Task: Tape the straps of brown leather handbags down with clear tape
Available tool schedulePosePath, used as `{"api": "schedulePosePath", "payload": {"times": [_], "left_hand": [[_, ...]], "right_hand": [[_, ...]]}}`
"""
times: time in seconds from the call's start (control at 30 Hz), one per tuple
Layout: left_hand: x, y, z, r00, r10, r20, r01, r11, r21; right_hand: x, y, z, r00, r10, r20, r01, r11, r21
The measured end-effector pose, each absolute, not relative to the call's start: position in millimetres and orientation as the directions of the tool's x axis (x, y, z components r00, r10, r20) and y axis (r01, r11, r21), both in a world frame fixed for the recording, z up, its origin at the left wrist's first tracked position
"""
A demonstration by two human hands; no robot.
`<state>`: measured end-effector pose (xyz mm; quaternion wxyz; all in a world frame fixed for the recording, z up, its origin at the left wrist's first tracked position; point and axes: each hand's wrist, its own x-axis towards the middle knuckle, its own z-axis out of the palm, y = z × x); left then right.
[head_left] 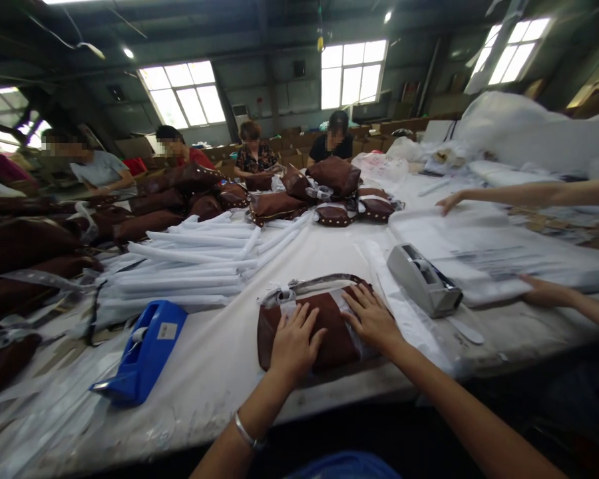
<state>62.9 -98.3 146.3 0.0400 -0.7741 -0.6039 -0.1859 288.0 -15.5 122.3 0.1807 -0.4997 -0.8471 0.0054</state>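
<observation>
A brown bag (324,322) with a wrapped strap lies flat near the front edge of the white table (214,372). My left hand (295,342) rests palm down on its middle, fingers spread and flat. My right hand (372,317) lies flat on the bag's right side, fingers spread toward the top edge. Neither hand grips anything. A silver bracelet (247,434) sits on my left wrist.
A blue tape dispenser (142,349) stands left of the bag, a grey one (423,279) right. White paper rolls (190,259) fill the middle, brown bags (299,193) pile behind. A co-worker's two hands (544,291) handle white sheets (479,246) at right. Several people sit at the far side.
</observation>
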Motion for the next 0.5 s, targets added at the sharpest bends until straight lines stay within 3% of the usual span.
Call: {"api": "schedulePosePath", "payload": {"times": [0.13,0.27,0.37,0.5], "left_hand": [[73,-67,147,0.263,0.904,0.337,0.935,-0.324,0.141],[67,-50,113,0.291,0.885,0.364,0.928,-0.354,0.118],[46,-24,79,0.349,0.873,0.341,0.900,-0.414,0.137],[14,10,44,0.344,0.904,0.254,0.916,-0.383,0.123]], "right_hand": [[287,-17,126,-0.432,0.861,0.268,0.824,0.497,-0.272],[293,-14,120,-0.393,0.887,0.243,0.781,0.461,-0.422],[304,-4,104,-0.190,0.947,0.259,0.755,0.310,-0.578],[319,2,80,0.006,0.996,0.093,0.658,0.067,-0.750]]}}
